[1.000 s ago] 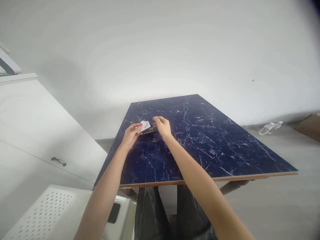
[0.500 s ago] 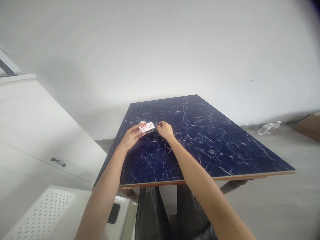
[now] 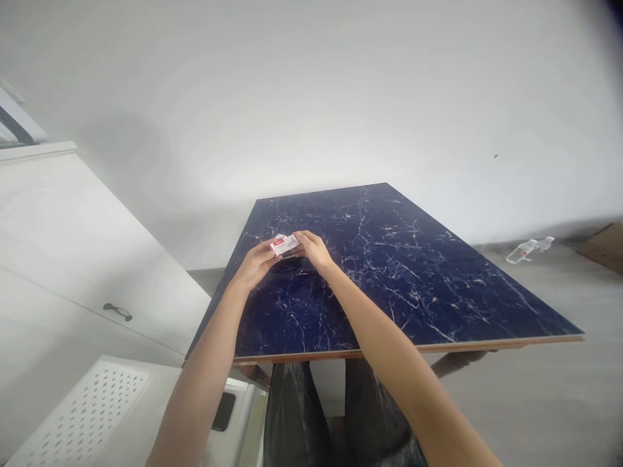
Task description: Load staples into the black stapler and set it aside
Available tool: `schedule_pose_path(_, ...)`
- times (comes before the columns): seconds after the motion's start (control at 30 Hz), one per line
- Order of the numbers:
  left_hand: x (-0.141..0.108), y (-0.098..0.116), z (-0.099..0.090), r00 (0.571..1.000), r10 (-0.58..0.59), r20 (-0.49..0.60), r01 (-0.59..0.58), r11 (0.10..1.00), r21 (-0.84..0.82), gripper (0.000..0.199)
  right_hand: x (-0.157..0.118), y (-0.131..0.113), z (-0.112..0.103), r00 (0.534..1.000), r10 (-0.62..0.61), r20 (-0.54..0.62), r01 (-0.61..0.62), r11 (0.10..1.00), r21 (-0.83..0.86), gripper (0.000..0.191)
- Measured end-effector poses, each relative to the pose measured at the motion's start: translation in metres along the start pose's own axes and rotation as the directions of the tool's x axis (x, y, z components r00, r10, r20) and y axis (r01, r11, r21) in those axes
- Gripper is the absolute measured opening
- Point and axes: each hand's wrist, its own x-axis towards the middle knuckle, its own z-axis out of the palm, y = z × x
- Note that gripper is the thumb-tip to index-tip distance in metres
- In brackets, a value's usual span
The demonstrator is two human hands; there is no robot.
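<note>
A small white-and-red cardboard box (image 3: 285, 245) is held over the blue marbled table (image 3: 413, 285). My left hand (image 3: 255, 264) pinches its left end between thumb and fingers. On the other side, my right hand (image 3: 315, 251) closes around the box's right end, its fingers covering that end. A small white piece, perhaps a flap, sticks up behind the box's left end. Something dark shows beneath the box, too small to make out.
A white cabinet (image 3: 87, 246) with a dark handle (image 3: 117, 312) stands left. Below it, a phone-like dark slab (image 3: 224, 412) lies on a pale surface beside a perforated panel (image 3: 92, 412). Plastic bottles (image 3: 522, 251) and a cardboard box (image 3: 606, 246) lie on the floor right.
My right hand has shifted from beside the box's right end onto it, and its fingers now grip it. The left hand keeps its hold. The view has shifted slightly.
</note>
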Motion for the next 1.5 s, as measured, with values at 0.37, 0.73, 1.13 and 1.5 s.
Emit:
schedule_pose_path(0.37,-0.001,-0.006,0.002,1.0,-0.002,0.008,0.001,0.999,0.046,0.031,-0.01,-0.005,0.006,0.993,0.012,0.119,-0.05,0.946,0.32,0.026)
schedule_pose_path(0.73,0.01,-0.003,-0.019,0.883,0.351,-0.312,-0.175,0.862,0.475,0.024,0.009,0.003,-0.01,0.948,0.109,-0.299,-0.04,0.973,0.229,0.03)
schedule_pose_path(1.13,0.009,-0.019,-0.043,0.947,0.316,0.048,-0.107,0.172,0.979,0.057,0.011,0.02,-0.029,0.981,0.114,-0.16,-0.166,0.917,-0.362,0.021)
schedule_pose_path(1.5,0.001,0.003,-0.038,0.774,0.615,-0.151,-0.067,0.317,0.946,0.031,0.002,0.013,-0.024,0.993,0.01,0.116,0.067,0.768,-0.637,0.038)
